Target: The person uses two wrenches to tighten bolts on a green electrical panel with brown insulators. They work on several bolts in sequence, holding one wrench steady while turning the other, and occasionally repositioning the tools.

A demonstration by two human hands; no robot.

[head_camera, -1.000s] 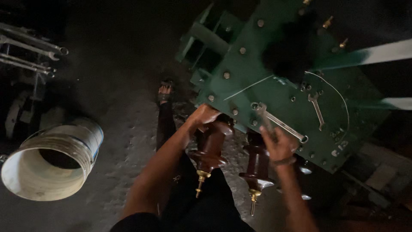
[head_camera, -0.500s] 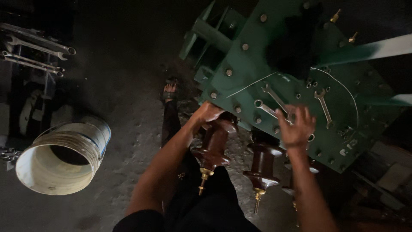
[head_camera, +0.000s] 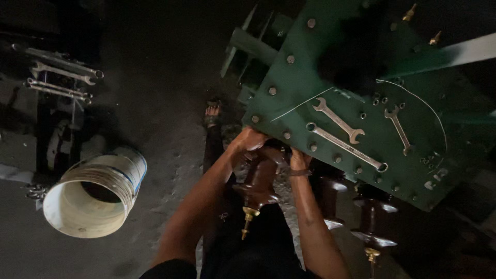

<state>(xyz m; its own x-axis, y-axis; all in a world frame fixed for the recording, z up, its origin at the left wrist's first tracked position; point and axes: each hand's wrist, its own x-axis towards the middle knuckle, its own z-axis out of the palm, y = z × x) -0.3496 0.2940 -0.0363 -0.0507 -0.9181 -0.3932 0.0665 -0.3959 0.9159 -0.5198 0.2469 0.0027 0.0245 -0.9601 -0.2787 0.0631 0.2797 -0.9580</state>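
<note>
1. The left hand (head_camera: 248,139) wraps over the top of a brown ribbed insulator (head_camera: 258,181), right where it meets the edge of the green metal cover (head_camera: 330,88); the fingers curl shut around that joint.
2. The right hand (head_camera: 298,159) presses against the same insulator from the other side, under the cover's rim. Whether its fingers close on the insulator or on a fitting cannot be told, since they are hidden in shadow.
3. The insulator hangs from the cover's near edge, its brass tip (head_camera: 247,217) pointing toward the person.
4. Two more brown insulators (head_camera: 373,217) stand along the same edge, to the right of the held one.
5. On top of the cover lie three spanners (head_camera: 345,145), loose, well apart from the hands.
6. Left of the cover, on the floor, sits a white bucket (head_camera: 95,194); further spanners (head_camera: 59,77) rest beyond it.
7. Risk, as a judgement: the ceramic body could slip or knock the cover's edge and chip, because the light is poor and the grip sits only at the top. A jolt to the cover could slide a spanner off onto the person's bare foot (head_camera: 213,112).
</note>
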